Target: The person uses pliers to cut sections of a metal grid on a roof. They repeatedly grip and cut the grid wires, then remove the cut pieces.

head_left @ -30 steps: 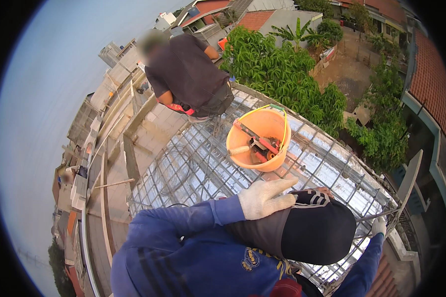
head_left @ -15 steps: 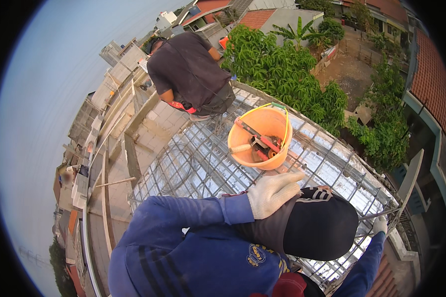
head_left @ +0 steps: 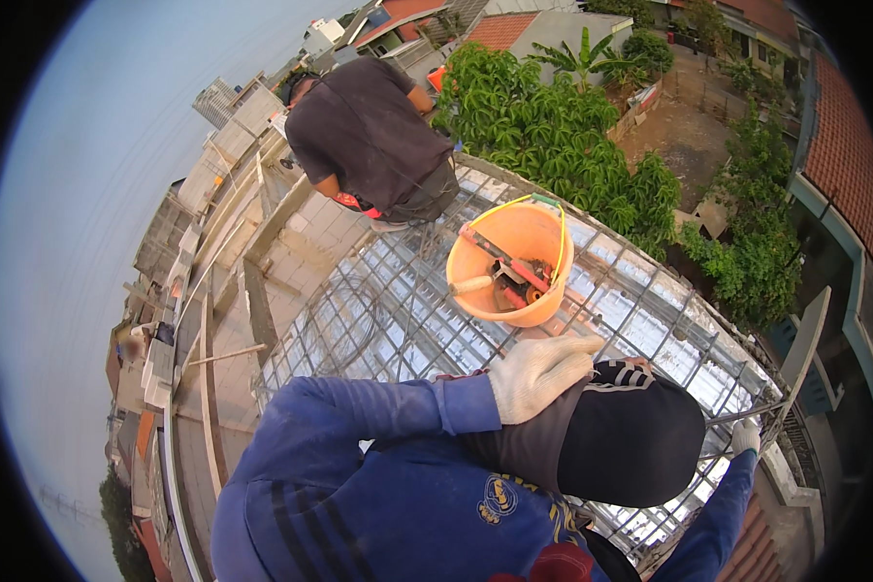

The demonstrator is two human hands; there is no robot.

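Neither of my hands shows in the head view. Close in front, a person in a blue jersey (head_left: 359, 495) and black cap (head_left: 632, 436) bends forward, seen from behind. That person's left hand (head_left: 538, 380), in a white knit glove, rests against the side of the head. The person's gloved right hand (head_left: 746, 436) is by the bars at the grid's right edge; its grip is too small to make out. Beyond stands an orange bucket (head_left: 470, 254) with a yellow handle, holding a trowel (head_left: 473, 284) and red-handled tools. At the bottom edge lies something dark red (head_left: 561, 565), partly cut off.
A steel rebar grid (head_left: 359, 320) lies over shiny metal decking. Farther off, a person in a dark shirt (head_left: 369, 136) crouches on it. The roof edge (head_left: 640, 267) drops toward a leafy tree (head_left: 543, 116). Timber planks (head_left: 210, 388) lie left; a thin board (head_left: 807, 339) juts up right.
The blue-jerseyed person's left glove and head have shifted slightly right. The dark-shirted person has leaned a little to the left. The bucket has stayed put.
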